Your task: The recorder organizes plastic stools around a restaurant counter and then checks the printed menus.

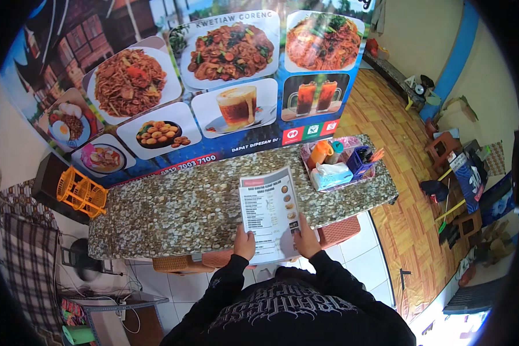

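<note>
A laminated menu sheet (265,230) with printed lines and a column of small food pictures is held upright in front of me, over the near edge of the stone-patterned table (167,207). There seems to be more than one sheet, as a second edge shows behind the first. My left hand (244,242) grips its lower left edge, thumb on the front. At the lower right edge my right hand (307,237) pinches it the same way. The fingers behind the sheets are hidden.
A pink basket (368,178) with orange and green bottles, a tissue pack (332,176) and a blue utensil holder (360,158) stands on the table's right. An orange plastic rack (82,192) sits at the left end. A food banner (213,109) rises behind. Brown stools (339,232) are tucked under the near edge.
</note>
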A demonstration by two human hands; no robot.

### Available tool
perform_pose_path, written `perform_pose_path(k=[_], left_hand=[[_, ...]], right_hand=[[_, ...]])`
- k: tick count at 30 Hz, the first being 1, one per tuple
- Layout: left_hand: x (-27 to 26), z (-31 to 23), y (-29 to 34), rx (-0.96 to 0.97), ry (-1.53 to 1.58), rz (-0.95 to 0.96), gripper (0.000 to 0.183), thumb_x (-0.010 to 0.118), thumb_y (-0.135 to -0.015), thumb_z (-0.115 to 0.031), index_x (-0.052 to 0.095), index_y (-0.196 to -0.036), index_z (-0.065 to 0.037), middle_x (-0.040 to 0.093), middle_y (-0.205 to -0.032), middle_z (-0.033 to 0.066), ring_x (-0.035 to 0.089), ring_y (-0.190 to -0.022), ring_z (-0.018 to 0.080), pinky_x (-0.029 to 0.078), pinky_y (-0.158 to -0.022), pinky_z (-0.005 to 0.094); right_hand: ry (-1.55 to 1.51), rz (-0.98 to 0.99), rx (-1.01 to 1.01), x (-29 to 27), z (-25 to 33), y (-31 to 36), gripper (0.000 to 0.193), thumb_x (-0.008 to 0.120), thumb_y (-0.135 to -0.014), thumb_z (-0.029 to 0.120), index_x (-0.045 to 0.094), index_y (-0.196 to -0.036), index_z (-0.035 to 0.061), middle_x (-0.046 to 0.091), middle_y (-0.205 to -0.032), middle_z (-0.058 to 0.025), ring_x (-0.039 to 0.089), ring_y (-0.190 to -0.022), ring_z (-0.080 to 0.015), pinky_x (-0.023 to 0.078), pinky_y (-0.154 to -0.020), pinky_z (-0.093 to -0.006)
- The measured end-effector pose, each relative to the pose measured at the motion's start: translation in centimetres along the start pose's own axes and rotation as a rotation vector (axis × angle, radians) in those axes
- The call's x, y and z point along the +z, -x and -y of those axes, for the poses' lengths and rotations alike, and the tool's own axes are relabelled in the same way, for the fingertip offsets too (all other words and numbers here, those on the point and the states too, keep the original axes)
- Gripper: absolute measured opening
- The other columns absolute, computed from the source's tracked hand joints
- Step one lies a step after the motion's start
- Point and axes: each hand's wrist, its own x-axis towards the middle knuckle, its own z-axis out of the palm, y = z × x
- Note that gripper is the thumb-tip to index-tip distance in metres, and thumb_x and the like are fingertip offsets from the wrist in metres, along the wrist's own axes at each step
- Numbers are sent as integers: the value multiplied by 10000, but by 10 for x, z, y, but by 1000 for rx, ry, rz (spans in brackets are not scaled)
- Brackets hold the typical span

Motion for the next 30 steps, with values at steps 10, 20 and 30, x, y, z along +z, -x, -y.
perform_pose_path(k=[10, 20, 30], left_hand=[[93, 36, -83, 3, -106, -33, 448, 474, -874, 45, 464, -1320, 17, 572, -1188, 249, 540, -1126, 438, 426, -968, 494], [140, 33, -149, -266, -308, 5, 449, 564, -895, 1, 423, -1322, -8, 665, -1079, 243, 639, -973, 446, 488, -865, 516], [142, 34, -143, -153, -576, -52, 386, 666, -875, -91, 606, -1250, -22, 601, -1108, 168, 600, -1015, 374, 489, -928, 483]], right_hand=[[62, -121, 90, 9, -88, -89, 761, 536, -852, 2, 219, -1544, 5, 607, -1142, -337, 605, -1016, -491, 492, -869, -519], [96, -146, 288, 24, -157, -162, 668, 621, -815, 4, 434, -1455, 49, 571, -1211, -286, 583, -1080, -463, 475, -943, -495], [373, -229, 372, 27, -148, -143, 593, 666, -809, 58, 527, -1385, 69, 521, -1247, -148, 503, -1168, -377, 481, -947, -466]])
